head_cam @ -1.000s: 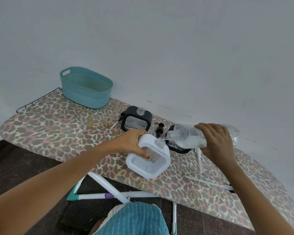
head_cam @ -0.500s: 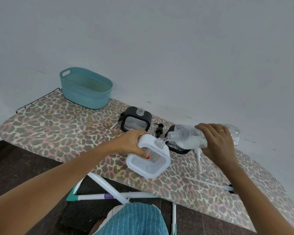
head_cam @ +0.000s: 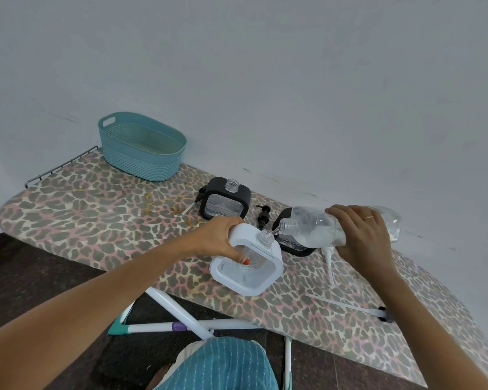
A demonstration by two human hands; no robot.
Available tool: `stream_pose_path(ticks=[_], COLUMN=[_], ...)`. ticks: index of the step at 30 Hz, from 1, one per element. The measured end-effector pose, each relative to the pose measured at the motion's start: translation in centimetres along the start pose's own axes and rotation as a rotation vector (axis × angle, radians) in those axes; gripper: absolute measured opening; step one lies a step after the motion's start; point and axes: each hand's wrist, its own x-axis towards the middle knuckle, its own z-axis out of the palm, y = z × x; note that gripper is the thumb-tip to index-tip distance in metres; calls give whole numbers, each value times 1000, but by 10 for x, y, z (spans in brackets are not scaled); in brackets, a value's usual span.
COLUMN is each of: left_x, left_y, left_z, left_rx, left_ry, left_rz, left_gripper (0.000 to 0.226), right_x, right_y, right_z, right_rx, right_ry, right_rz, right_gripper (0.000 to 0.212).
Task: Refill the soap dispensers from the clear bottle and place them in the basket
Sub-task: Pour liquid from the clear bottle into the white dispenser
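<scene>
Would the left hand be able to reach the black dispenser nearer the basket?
Probably not yet: the left hand grips the white dispenser under the pouring clear bottle. The path looks free; that black dispenser stands just beyond.

Two forearms, both bare all the way to the frame edges, no sleeves showing. Right hand (head_cam: 364,235): thin gold-coloured ring (head_cam: 369,218) on one finger, plain narrow band. Left hand (head_cam: 223,237): thumbnail (head_cam: 246,260) painted orange-red; its other nails are hidden. Bottom centre: teal-blue cloth (head_cam: 223,364) worn over the lap, with fine white dashed stripes running lengthwise in close rows. A strip of pale beige fabric (head_cam: 188,351) shows along its upper left edge; can't tell which garment that is.
</scene>
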Motion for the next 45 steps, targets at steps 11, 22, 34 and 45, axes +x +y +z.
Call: stream_pose_path(ticks=[11,22,34,45], left_x=[-1,0,0,1], left_y=[1,2,1,0], left_z=[2,3,3,4], left_rx=[-8,-45,-72,-58], left_ry=[1,-3,7,7], left_rz=[-13,-3,23,24], left_gripper=[53,51,48,48], right_x=[0,2,2,3], right_y=[1,2,3,3], right_z=[-3,-6,-10,-9], right_rx=[-28,-40,-38,-51], right_ry=[5,39,44,54], right_rz=[-5,-15,-7,-19], right_gripper=[78,72,70,71])
